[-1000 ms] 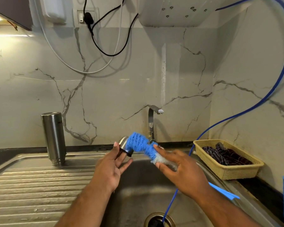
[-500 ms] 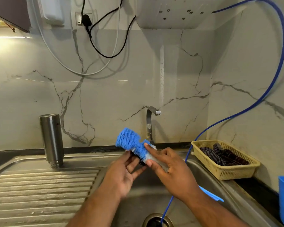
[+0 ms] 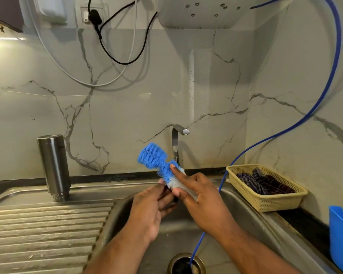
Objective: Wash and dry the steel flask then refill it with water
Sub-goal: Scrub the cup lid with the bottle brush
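Right now your right hand (image 3: 202,198) grasps the bottle brush (image 3: 156,161) over the sink (image 3: 246,214), thumb and fingers wrapped around its white lower bristles and the forefinger laid along the blue ones. The blue head tilts up and to the left, in front of the tap (image 3: 176,143). Your left hand (image 3: 152,208) is at the brush's lower end with its fingers curled in; something small and dark shows between them, and I cannot tell what they grip. The steel flask (image 3: 54,167) stands well to the left on the ribbed draining surface (image 3: 48,224), near the wall, threaded end down, and neither hand touches it. A blue hose (image 3: 325,91) runs down into the drain (image 3: 186,264), and a yellow basket (image 3: 269,200) holding a dark cloth (image 3: 263,180) sits to the right
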The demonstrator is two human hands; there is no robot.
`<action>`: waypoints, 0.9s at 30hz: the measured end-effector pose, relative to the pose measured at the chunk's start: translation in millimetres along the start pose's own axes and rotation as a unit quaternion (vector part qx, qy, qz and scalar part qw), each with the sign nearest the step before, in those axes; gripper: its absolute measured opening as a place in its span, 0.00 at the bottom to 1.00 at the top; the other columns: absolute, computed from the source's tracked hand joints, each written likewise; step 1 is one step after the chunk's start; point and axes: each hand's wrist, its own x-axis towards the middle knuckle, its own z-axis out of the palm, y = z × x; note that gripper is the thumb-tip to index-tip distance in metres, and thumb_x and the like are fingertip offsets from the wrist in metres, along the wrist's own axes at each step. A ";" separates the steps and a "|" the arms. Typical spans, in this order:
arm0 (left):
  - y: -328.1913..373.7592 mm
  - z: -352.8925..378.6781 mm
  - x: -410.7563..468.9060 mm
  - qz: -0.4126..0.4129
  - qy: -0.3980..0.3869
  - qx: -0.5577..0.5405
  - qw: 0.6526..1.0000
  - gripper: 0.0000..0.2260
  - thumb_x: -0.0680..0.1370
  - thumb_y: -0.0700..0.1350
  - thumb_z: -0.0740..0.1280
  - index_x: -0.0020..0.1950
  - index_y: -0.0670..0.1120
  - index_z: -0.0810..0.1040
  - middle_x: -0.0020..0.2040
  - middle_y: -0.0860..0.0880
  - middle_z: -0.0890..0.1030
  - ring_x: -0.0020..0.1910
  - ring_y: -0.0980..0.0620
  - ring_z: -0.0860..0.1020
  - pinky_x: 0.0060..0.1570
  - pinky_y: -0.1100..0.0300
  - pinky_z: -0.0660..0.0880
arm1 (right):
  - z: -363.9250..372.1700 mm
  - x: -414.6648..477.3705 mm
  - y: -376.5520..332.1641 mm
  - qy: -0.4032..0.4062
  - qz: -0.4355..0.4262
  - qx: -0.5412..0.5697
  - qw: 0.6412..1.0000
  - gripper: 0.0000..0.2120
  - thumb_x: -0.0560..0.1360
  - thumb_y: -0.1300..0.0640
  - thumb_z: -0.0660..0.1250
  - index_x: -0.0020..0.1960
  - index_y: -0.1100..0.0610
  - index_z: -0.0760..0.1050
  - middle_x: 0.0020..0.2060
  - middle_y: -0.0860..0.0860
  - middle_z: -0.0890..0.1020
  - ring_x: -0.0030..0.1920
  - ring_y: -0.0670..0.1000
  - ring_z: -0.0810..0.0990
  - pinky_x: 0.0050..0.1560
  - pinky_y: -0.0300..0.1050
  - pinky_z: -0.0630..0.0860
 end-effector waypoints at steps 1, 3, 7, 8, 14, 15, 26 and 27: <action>3.2 -2.7 2.5 0.004 0.013 -0.013 1.000 0.11 0.82 0.45 0.64 0.58 0.41 0.81 0.53 0.41 0.87 0.50 0.45 0.86 0.63 0.39 0.76 | -1.4 0.0 2.0 -0.006 0.001 -0.001 1.000 0.25 0.82 0.42 0.63 0.70 0.20 0.56 0.50 0.39 0.69 0.53 0.36 0.70 0.50 0.27 0.69; 14.2 -11.3 9.0 0.017 0.046 -0.050 0.998 0.09 0.82 0.44 0.65 0.58 0.41 0.81 0.52 0.41 0.87 0.47 0.47 0.87 0.63 0.40 0.76 | -3.9 -1.5 6.1 -0.025 0.009 0.003 1.000 0.24 0.82 0.41 0.61 0.69 0.19 0.56 0.50 0.40 0.70 0.53 0.36 0.70 0.49 0.28 0.68; 22.6 -18.9 9.1 0.034 0.056 -0.038 0.997 0.09 0.82 0.44 0.64 0.59 0.41 0.80 0.52 0.42 0.87 0.47 0.48 0.87 0.60 0.41 0.77 | -2.6 -4.7 2.4 -0.039 0.023 0.051 0.998 0.20 0.83 0.41 0.58 0.67 0.18 0.59 0.48 0.42 0.70 0.50 0.37 0.71 0.50 0.30 0.67; 18.8 -16.0 6.6 0.035 0.046 -0.011 0.998 0.10 0.82 0.44 0.64 0.58 0.42 0.81 0.52 0.43 0.87 0.48 0.47 0.87 0.60 0.41 0.77 | -2.1 -4.1 0.0 -0.029 0.024 0.059 0.998 0.20 0.83 0.43 0.58 0.66 0.18 0.60 0.48 0.42 0.71 0.50 0.38 0.72 0.50 0.29 0.68; 17.6 -11.9 7.6 0.072 0.083 0.010 0.994 0.10 0.81 0.45 0.67 0.55 0.38 0.82 0.40 0.42 0.84 0.46 0.44 0.84 0.59 0.45 0.79 | -6.6 -3.0 -1.8 0.028 0.035 0.004 0.999 0.37 0.82 0.45 0.65 0.76 0.23 0.44 0.63 0.34 0.71 0.62 0.36 0.71 0.60 0.39 0.71; 22.1 -16.0 9.9 0.072 0.097 -0.007 0.993 0.10 0.82 0.44 0.67 0.54 0.38 0.82 0.40 0.42 0.85 0.46 0.44 0.84 0.60 0.44 0.79 | -7.3 -4.0 0.7 0.023 0.040 -0.008 0.999 0.36 0.81 0.45 0.65 0.76 0.24 0.46 0.60 0.34 0.71 0.61 0.37 0.71 0.58 0.37 0.70; 20.9 -9.1 -0.2 0.131 0.091 0.104 0.982 0.07 0.82 0.43 0.67 0.50 0.44 0.85 0.42 0.48 0.88 0.44 0.54 0.86 0.54 0.56 0.78 | -2.3 -4.5 -2.0 -0.019 0.047 -0.011 0.999 0.28 0.82 0.45 0.63 0.72 0.21 0.54 0.63 0.38 0.80 0.59 0.38 0.77 0.61 0.42 0.78; 23.0 -10.5 -0.4 0.125 0.093 0.087 0.984 0.07 0.82 0.43 0.67 0.50 0.43 0.84 0.42 0.48 0.88 0.43 0.54 0.86 0.54 0.56 0.77 | -2.3 -5.5 -1.2 -0.029 0.051 0.005 0.998 0.28 0.82 0.45 0.64 0.73 0.22 0.55 0.65 0.36 0.79 0.61 0.38 0.77 0.63 0.43 0.77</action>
